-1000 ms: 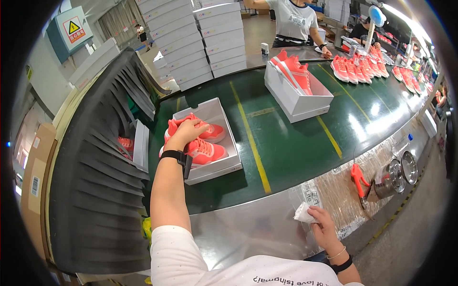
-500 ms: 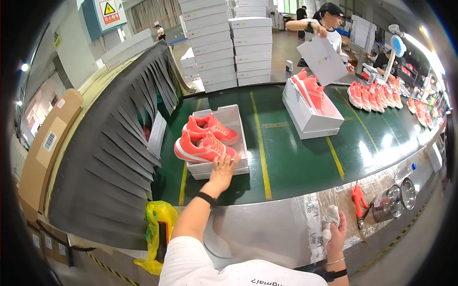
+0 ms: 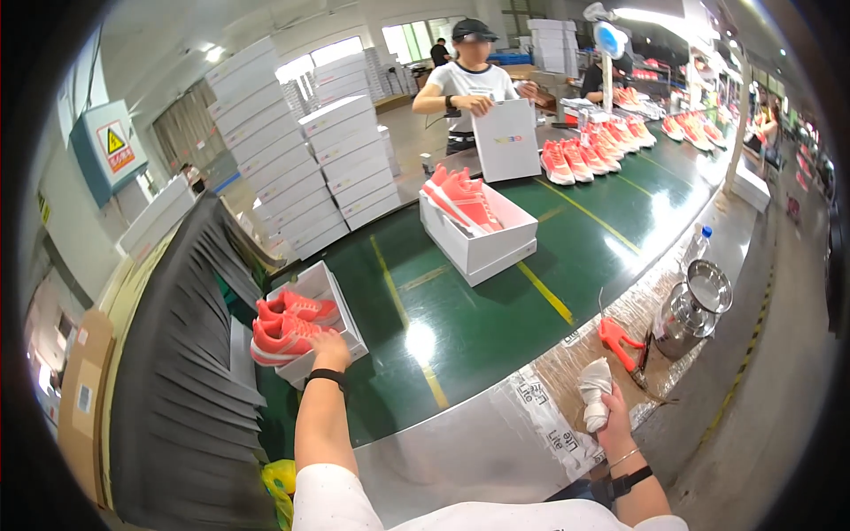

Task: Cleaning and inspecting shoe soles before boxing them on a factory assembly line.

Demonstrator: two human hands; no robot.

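Observation:
My left hand (image 3: 331, 351) rests with spread fingers on the near corner of an open white shoebox (image 3: 352, 329), touching the toe of a coral-red sneaker (image 3: 282, 340). A second matching sneaker (image 3: 306, 307) lies behind it in the box. At the right, my right hand (image 3: 614, 419) is closed on a crumpled white wad (image 3: 594, 389), of paper or cloth; I cannot tell which. It is above the metal ledge beside the belt. Farther along stands another white shoebox (image 3: 482, 257), with coral sneakers (image 3: 465, 202) sticking up from it.
Across the green conveyor belt (image 3: 478, 327) a co-worker (image 3: 474, 84) holds a white box lid (image 3: 506, 142). Rows of sneakers (image 3: 589, 152) stand beyond. Red-handled pliers (image 3: 620, 343) and a metal container (image 3: 686, 319) lie near my right hand. Grey strip curtain (image 3: 186, 380) hangs left.
My view has swung right. The co-worker has turned toward the belt and lowered the lid behind the second box. My left hand stays at the near shoebox; my right still holds the wad.

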